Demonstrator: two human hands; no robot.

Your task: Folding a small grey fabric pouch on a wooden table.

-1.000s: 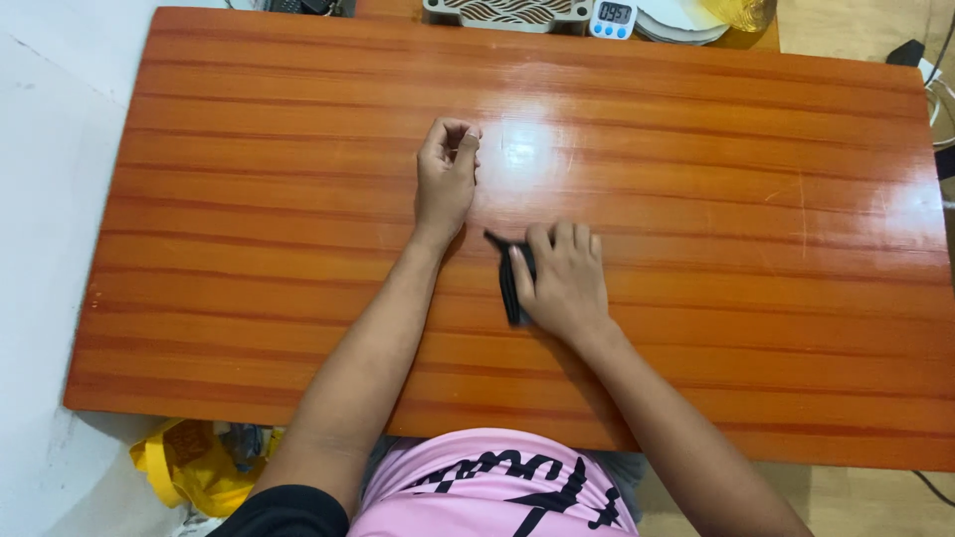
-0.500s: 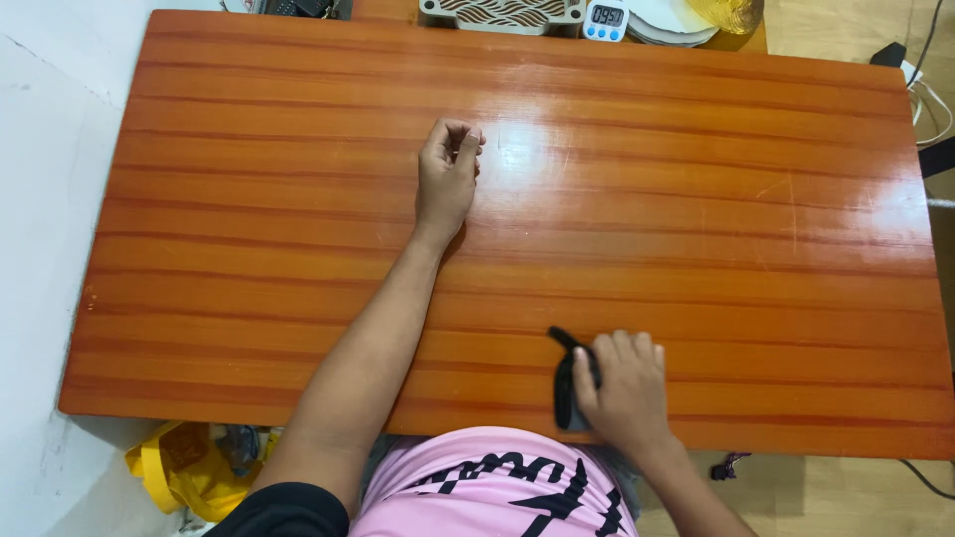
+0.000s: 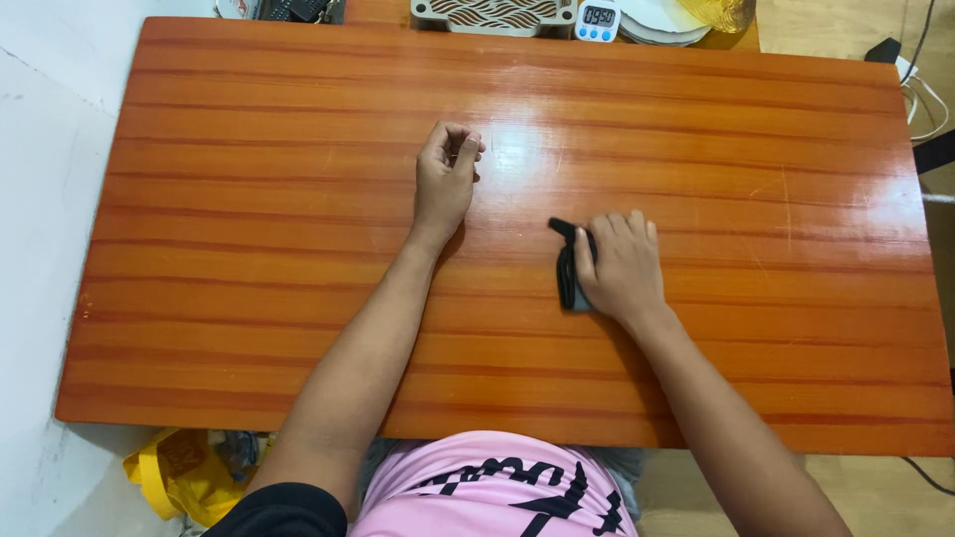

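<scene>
Head view, from the left: a yellow bag (image 3: 174, 475) sits on the floor under the table's near corner. On the glossy orange wooden table (image 3: 249, 249) the left hand (image 3: 445, 184) rests curled into a loose fist, holding nothing I can make out. Well apart to its right, the right hand (image 3: 622, 267) lies palm-down, fingers together, pressing a black cloth (image 3: 568, 270) flat near mid-table. A small timer (image 3: 598, 20) stands at the far edge.

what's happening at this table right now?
A person presses a dark cloth flat on the orange wooden table with the right hand, palm down. The left hand rests loosely curled on the table, apart from the cloth, holding nothing visible. A small timer stands at the far edge.
</scene>
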